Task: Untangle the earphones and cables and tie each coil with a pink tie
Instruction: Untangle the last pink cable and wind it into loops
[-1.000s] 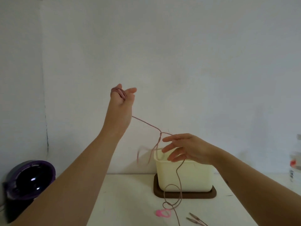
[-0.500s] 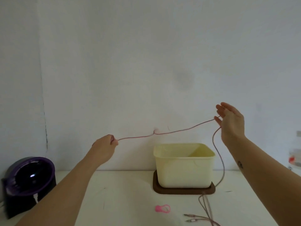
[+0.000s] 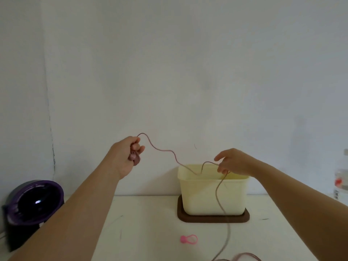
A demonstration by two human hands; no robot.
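Pink cable (image 3: 162,150), no longer taut, being held slack, wound end being gripped by left hand (image 3: 126,154), strand being pinched by right hand (image 3: 232,162), lowered over cream tub (image 3: 207,196).

A plain, pale bluish-white painted wall (image 3: 188,63) fills most of the view, softly and evenly lit. Near its left side a thin dark vertical line (image 3: 49,119) runs down it, perhaps a corner seam or a crack; the view is too soft to tell. Below, a white matte tabletop (image 3: 150,219) meets the wall and carries a few faint grey scuffs (image 3: 120,234). At its far left sits a round black device with a glossy purple rim (image 3: 35,202). At the far right edge stands a clear plastic bottle (image 3: 341,185), partly cut off.
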